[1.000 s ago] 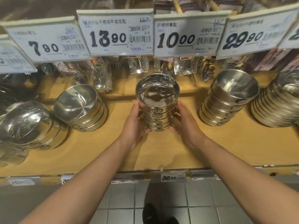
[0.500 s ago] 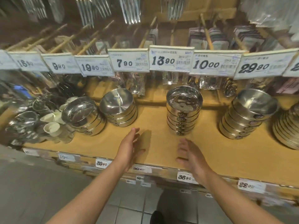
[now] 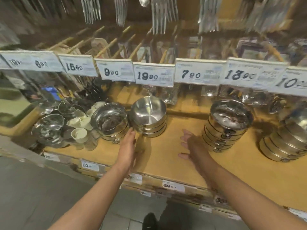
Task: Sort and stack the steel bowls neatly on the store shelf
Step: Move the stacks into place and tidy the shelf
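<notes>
Several stacks of steel bowls stand on the wooden shelf [image 3: 166, 156]. A tall upright stack [image 3: 227, 125] is at centre right, and a leaning stack [image 3: 285, 143] lies further right. A short tilted stack [image 3: 149, 118] sits at centre left beside another tilted stack [image 3: 110, 122]. My left hand [image 3: 128, 146] is open, its fingertips just in front of the gap between those two left stacks. My right hand [image 3: 191, 146] is open with spread fingers over the bare shelf, left of the tall stack, holding nothing.
White cups [image 3: 79, 133] and glass-lidded steel pots [image 3: 48, 130] crowd the shelf's left end. A row of price tags [image 3: 154, 74] hangs above the bowls, with packaged cutlery and wooden utensils behind. The shelf's front edge carries price labels [image 3: 172, 185]; grey floor tiles lie below.
Both hands let go of the tall stack and drew back, then moved left toward the short tilted stacks. My view swung left, so the tall stack now sits to the right.
</notes>
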### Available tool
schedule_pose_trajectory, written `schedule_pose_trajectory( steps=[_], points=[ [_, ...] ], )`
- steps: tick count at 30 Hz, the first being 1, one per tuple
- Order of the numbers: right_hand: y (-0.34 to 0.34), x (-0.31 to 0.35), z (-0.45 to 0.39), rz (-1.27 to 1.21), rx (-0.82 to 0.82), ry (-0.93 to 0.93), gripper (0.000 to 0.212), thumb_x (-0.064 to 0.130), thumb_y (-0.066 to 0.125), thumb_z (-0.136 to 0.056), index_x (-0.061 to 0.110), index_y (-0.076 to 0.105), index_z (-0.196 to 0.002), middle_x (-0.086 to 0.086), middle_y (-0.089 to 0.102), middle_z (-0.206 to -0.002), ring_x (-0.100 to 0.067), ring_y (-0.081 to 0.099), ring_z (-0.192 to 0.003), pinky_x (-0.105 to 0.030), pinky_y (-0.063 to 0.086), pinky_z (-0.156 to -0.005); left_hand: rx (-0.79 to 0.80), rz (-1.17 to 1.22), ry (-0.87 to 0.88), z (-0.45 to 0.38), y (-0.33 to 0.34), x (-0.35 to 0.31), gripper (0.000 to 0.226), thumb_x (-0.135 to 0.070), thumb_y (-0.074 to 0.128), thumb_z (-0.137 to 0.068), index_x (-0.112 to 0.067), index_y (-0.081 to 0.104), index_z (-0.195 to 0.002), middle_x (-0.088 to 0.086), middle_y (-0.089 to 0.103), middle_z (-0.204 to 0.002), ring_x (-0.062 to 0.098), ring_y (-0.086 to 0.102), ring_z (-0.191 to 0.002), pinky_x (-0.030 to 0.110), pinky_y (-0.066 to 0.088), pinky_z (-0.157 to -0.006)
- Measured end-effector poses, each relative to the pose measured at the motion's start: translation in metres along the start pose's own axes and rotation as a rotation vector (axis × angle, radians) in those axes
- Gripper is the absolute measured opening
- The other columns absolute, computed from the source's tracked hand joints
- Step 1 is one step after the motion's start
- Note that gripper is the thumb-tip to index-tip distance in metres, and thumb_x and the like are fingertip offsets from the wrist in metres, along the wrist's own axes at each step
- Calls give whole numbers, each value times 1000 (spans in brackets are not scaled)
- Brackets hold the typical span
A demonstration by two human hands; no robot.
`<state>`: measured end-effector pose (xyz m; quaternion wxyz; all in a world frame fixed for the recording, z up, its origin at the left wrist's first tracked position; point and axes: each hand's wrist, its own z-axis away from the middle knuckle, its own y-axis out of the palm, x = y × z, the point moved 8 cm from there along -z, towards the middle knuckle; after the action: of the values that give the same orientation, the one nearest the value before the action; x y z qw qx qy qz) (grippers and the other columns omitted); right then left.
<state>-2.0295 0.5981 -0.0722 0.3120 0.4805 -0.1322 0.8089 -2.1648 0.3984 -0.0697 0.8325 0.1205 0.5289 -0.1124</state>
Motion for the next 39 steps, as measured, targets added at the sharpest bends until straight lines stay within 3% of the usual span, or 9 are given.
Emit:
schedule_pose_trajectory(
  steps=[4, 7, 13, 18, 27, 30, 32, 36, 39],
  points=[
    [42, -3, -46, -42, -21, -46, 54, 47, 52, -101, 35, 40, -152, 11, 35, -159, -11, 44, -134, -38, 53, -94, 89, -27, 77, -34, 9, 4, 52, -40, 36, -107, -40, 22, -157, -12, 33, -161, 11, 32, -146, 48, 26, -122],
    [73, 0, -67, -75, -6, -76, 54, 66, 46, -96, 50, 41, -147, 28, 37, -153, 4, 48, -123, -36, 51, -90, 116, 73, 83, -52, 15, 10, 56, -37, 43, -106, -43, 19, -157, -13, 33, -160, 10, 35, -146, 45, 26, -123],
    [90, 3, -93, -185, -79, -130, 60, 72, 47, -85, 45, 51, -139, 16, 58, -141, -9, 54, -130, -48, 46, -103, 68, 106, 87, -71, 10, 16, 35, -50, 51, -91, -66, 51, -122, -16, 49, -150, 8, 47, -138, 45, 34, -119],
    [78, 4, -91, -208, -63, -215, 50, 64, 46, -95, 39, 56, -137, 7, 63, -137, -19, 58, -130, -41, 53, -97, 110, 83, 120, -67, 18, 11, 55, -43, 52, -93, -38, 44, -147, -4, 53, -150, 19, 47, -140, 53, 32, -119],
    [31, -9, -69, -290, -38, -244, 47, 55, 46, -101, 37, 53, -143, 1, 60, -143, -23, 56, -133, -45, 50, -105, 153, 66, 82, -28, 41, 24, 44, -45, 52, -92, -40, 55, -135, -3, 61, -140, 17, 55, -132, 54, 37, -116],
    [19, -15, -60, -271, -52, -174, 56, 68, 50, -86, 52, 51, -140, 14, 50, -152, -12, 51, -135, -42, 48, -101, 93, 69, 90, -39, 33, 15, 33, -42, 49, -97, -36, 60, -128, -1, 61, -139, 19, 54, -132, 53, 37, -116],
    [16, -14, -56, -199, -51, -147, 37, 69, 48, -86, 67, 53, -122, 22, 41, -156, -5, 45, -137, -39, 48, -95, 106, 28, 77, -52, 35, 7, 35, -38, 41, -105, -29, 58, -135, -2, 59, -142, 18, 52, -135, 49, 38, -116],
    [21, -11, -56, -131, 1, -151, 41, 66, 40, -97, 63, 46, -137, 25, 45, -152, -2, 45, -136, -38, 50, -92, 234, 32, -23, -73, 50, 3, 42, -47, 35, -107, -37, 76, -101, -13, 79, -94, 2, 74, -90, 24, 61, -72],
    [24, -9, -57, -151, 7, -165, 45, 62, 40, -101, 54, 41, -146, 23, 47, -151, -6, 46, -137, -42, 49, -97, 266, 12, -29, -75, 53, 5, 37, -51, 34, -106, -39, 68, -109, -18, 78, -92, 0, 73, -91, 22, 61, -71]
  ],
)
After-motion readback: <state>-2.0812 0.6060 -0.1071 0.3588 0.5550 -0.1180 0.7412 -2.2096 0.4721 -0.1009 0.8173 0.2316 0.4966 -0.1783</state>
